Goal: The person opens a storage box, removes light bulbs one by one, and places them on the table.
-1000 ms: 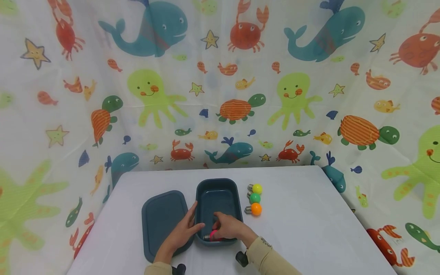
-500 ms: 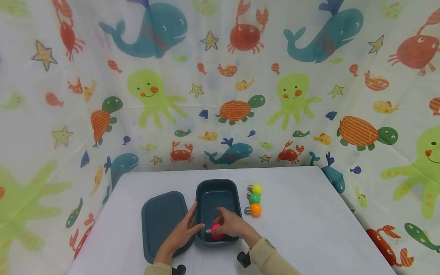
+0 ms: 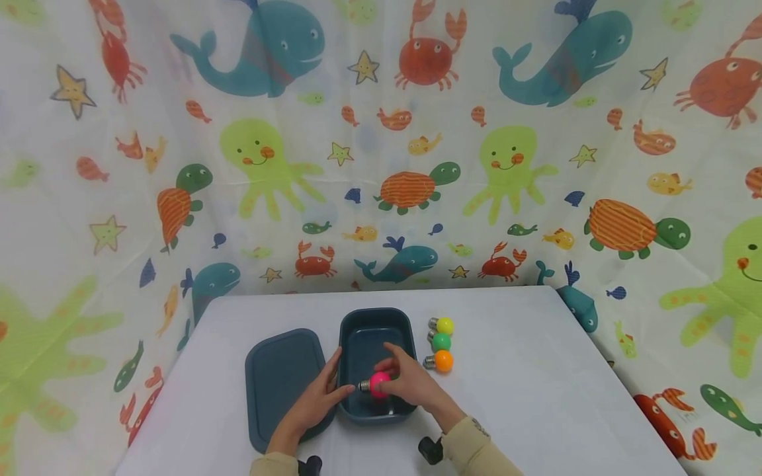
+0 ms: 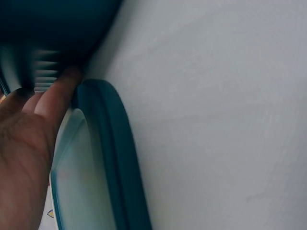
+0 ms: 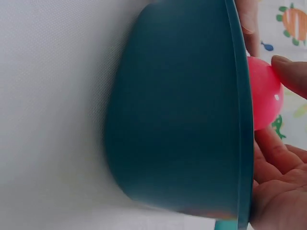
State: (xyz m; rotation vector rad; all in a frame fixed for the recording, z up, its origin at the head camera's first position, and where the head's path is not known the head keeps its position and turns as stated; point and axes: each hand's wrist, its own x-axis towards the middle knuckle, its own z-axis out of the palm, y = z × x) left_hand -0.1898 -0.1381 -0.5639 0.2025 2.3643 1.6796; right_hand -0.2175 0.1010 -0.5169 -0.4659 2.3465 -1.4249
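My right hand pinches a pink light bulb over the dark blue box. Its silver screw base points left. In the right wrist view, the pink bulb shows above the box rim, a fingertip against it. At the box's left side rests my left hand, its fingers straight along the outer wall and its thumb over the rim. The left wrist view shows this hand between the box and the flat lid.
A dark blue lid lies left of the box. Right of it, yellow, green and orange bulbs form a column on the white table. Behind hangs a sea-animal curtain.
My right hand has moved up and slightly right with the pink bulb, away from the box's near end. My left hand stays where it was.
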